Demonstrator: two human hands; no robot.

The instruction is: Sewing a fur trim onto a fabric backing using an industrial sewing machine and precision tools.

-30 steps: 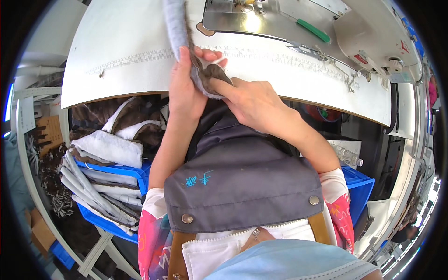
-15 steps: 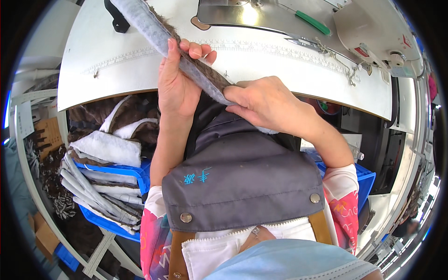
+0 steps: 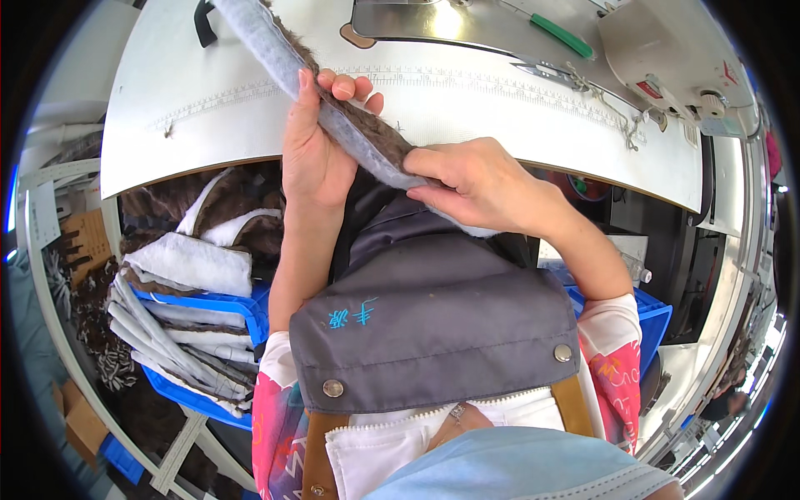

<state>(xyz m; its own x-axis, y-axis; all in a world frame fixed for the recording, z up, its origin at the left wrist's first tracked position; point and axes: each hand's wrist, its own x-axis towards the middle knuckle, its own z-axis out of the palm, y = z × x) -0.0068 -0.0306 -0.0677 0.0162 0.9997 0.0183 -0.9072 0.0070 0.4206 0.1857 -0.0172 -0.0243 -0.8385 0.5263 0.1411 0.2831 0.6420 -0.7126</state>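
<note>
A long strip of brown fur with a pale grey-white backing [image 3: 271, 52] runs slantwise from the upper left toward my lap. My left hand [image 3: 321, 142] holds it at mid-length, the thumb on the pale side and the fingers curled behind and over the furry edge. Lower down, my right hand [image 3: 475, 183] pinches the strip between thumb and fingers, in front of the table's near edge. Between the hands the brown fur shows along a fold in the pale backing. Below my right hand the pale tail of the strip hangs over my dark apron [image 3: 433, 333].
A white table [image 3: 208, 133] with a printed ruler scale carries a sewing machine [image 3: 667, 58] at the right. A green-handled tool [image 3: 562, 37] and tweezers [image 3: 542, 73] lie near it. At the left, a blue crate [image 3: 200, 402] holds pale strips; fur pieces [image 3: 200, 254] lie behind.
Both hands keep their hold on the strip. My right hand has shifted very slightly to the right, and the strip between the hands shows a little more brown fur.
</note>
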